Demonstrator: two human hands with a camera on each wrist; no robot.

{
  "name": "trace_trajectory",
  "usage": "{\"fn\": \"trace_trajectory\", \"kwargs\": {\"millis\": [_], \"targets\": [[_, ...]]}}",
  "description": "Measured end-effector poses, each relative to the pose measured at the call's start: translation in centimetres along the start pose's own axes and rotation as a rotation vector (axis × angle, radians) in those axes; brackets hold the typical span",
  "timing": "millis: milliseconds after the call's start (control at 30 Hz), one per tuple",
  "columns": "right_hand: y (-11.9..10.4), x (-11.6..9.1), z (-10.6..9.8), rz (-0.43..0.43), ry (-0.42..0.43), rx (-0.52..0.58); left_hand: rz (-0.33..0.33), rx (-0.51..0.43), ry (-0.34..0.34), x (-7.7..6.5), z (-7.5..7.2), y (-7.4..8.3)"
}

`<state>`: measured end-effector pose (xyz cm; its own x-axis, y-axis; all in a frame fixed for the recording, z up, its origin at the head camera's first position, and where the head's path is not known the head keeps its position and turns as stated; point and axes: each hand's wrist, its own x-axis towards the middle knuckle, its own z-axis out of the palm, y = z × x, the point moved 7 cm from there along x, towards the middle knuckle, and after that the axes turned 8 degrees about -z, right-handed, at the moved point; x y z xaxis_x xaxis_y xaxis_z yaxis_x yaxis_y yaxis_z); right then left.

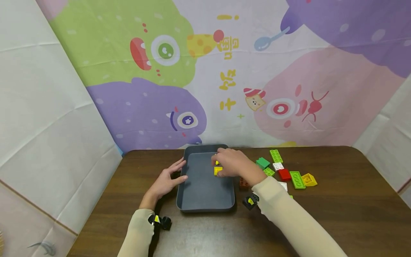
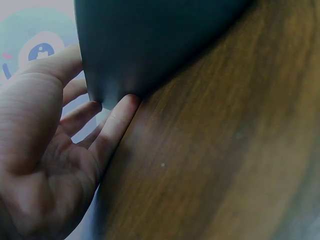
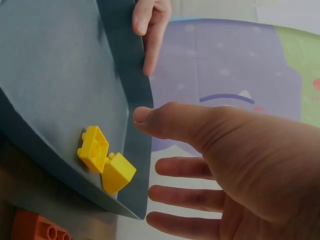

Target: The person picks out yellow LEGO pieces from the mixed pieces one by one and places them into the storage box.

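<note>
A dark grey tray lies on the wooden table. Against its left side rests my left hand, fingers extended; the left wrist view shows fingertips touching the tray's outer wall. Over the tray's right half hovers my right hand. In the right wrist view its thumb and fingers are spread apart with nothing between them. Beneath it, two yellow toy bricks sit together inside the tray: a rectangular one and one with a sloped face. From the head view, the right hand partly hides both.
Right of the tray lie several loose toy bricks, among them a dark green one, a red one, a lime plate, a yellow one and an orange-brown one. A cartoon-printed cloth hangs behind the table.
</note>
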<state>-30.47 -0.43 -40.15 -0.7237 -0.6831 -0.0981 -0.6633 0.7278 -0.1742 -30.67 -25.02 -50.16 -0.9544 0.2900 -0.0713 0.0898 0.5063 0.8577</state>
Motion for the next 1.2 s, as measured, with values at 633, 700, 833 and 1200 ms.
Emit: {"fn": "trace_trajectory", "kwargs": {"millis": [633, 700, 833, 1200], "targets": [[1.8, -2.3, 0.2, 0.061, 0.036, 0.040, 0.003, 0.026, 0.010, -0.1, -0.1, 0.0], [2.3, -2.6, 0.3, 0.066, 0.041, 0.049, 0.004, 0.023, 0.008, -0.1, -0.1, 0.0], [3.0, -3.3, 0.3, 0.067, 0.051, 0.055, -0.008, -0.017, -0.010, -0.2, 0.0, 0.0], [4.7, -4.4, 0.6, 0.091, 0.065, 0.065, -0.002, -0.014, -0.005, -0.1, 0.0, 0.1]]}}
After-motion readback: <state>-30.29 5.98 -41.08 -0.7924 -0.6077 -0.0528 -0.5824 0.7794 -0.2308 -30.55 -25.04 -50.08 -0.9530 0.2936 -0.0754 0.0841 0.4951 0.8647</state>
